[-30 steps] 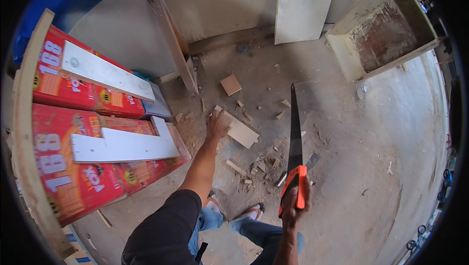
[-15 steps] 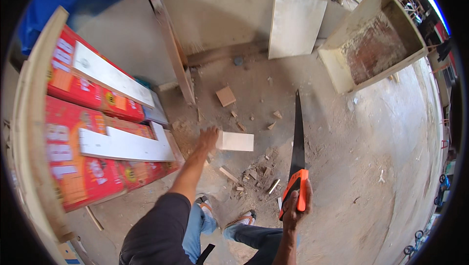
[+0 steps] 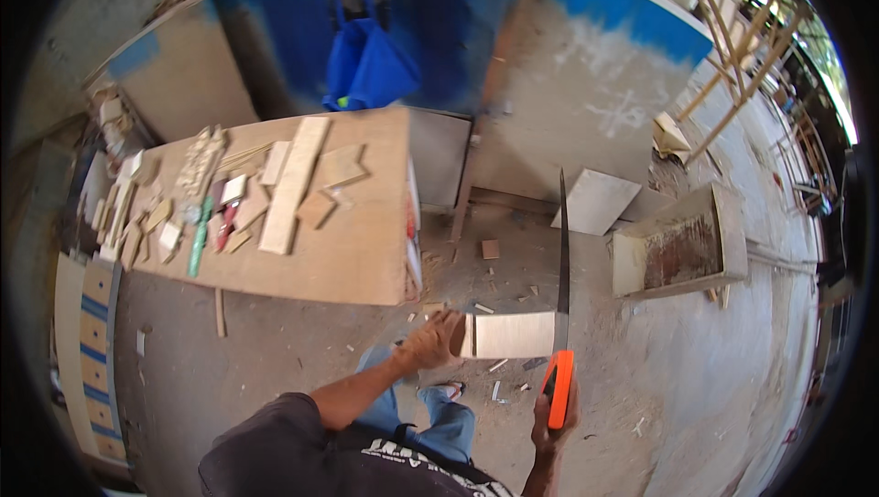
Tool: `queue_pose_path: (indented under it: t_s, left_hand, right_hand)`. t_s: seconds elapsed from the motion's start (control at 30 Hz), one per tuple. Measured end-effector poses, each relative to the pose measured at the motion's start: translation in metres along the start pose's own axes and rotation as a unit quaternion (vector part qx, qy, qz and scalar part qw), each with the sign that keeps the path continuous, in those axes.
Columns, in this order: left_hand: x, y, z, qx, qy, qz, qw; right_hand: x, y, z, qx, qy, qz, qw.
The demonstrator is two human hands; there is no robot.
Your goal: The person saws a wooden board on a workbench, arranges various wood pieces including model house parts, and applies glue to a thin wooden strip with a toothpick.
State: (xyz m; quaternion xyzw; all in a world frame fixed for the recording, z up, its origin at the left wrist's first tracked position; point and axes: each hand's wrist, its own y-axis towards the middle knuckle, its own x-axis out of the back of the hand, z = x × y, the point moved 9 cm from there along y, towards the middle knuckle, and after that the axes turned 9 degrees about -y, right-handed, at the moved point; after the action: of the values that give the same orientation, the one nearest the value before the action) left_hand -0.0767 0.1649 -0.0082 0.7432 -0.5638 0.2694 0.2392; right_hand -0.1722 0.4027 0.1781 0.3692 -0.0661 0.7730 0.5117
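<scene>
My left hand (image 3: 430,343) grips a pale rectangular board (image 3: 513,335) by its left end, with a dark line across the board near my fingers. My right hand (image 3: 555,416) is wrapped round the orange and black handle of a handsaw (image 3: 564,259), whose long dark blade points away from me. The board's right end lies beside the blade near the handle in this view; whether they touch I cannot tell. Wood scraps lie on the dusty floor (image 3: 641,360) below, and my feet and legs show under my arms.
A wooden table (image 3: 357,254) with many offcuts and small items stands ahead-left. A blue bag (image 3: 362,67) hangs behind it. A pale panel (image 3: 593,199) leans at the wall, near an open box (image 3: 682,250). Bamboo poles (image 3: 732,67) stand back right, a striped board (image 3: 99,341) far left.
My left hand has picked the board up from the floor and brought it near the saw. The view has swung upward, bringing the table top and blue bag into sight.
</scene>
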Motion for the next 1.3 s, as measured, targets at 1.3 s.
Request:
queue_pose_path:
  t_s: [1.3]
  left_hand:
    - [0.240, -0.130, 0.208, 0.229, -0.395, -0.353, 0.817]
  right_hand:
    - [-0.452, 0.062, 0.224, 0.403, -0.220, 0.357, 0.814]
